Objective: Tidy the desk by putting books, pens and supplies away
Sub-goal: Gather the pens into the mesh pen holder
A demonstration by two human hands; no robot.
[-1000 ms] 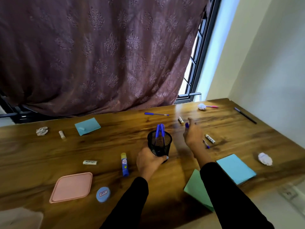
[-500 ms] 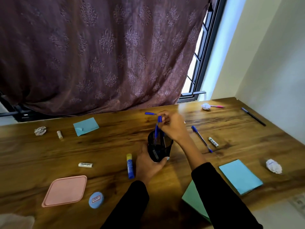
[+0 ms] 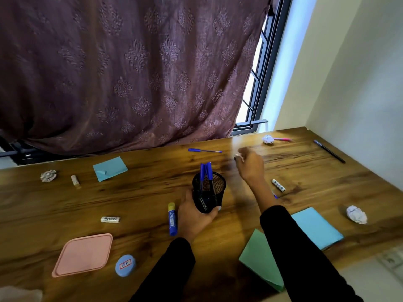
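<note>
Wood-grain table (image 3: 135, 199) under a maroon curtain (image 3: 130, 73), with a window at the right edge of the cloth. The left hand (image 3: 194, 216) grips the black mesh pen cup (image 3: 209, 191) low on its wall, fingers curled round it; two blue pens (image 3: 206, 174) stand inside, caps up. The right hand (image 3: 250, 163) hovers beyond the cup, blurred, fingers loosely bent; something small and pale shows at the fingertips, but I cannot tell whether it is held.

Loose supplies lie well apart: a blue pen (image 3: 205, 150) near the curtain, a dark pen (image 3: 329, 151) by the wall, a glue stick (image 3: 172, 219) just beside the left hand, a white eraser (image 3: 110, 219), a small white tube (image 3: 278, 185), and blue sticky pads (image 3: 110, 168).

Judging by the look of it, the cup is light and stiff but would tip easily with tall pens inside, so a low grip round the wall suits it. Pens are thin, light and apt to roll; pinch them mid-barrel. The crumpled paper (image 3: 356, 214) is soft and will crush under any hold
</note>
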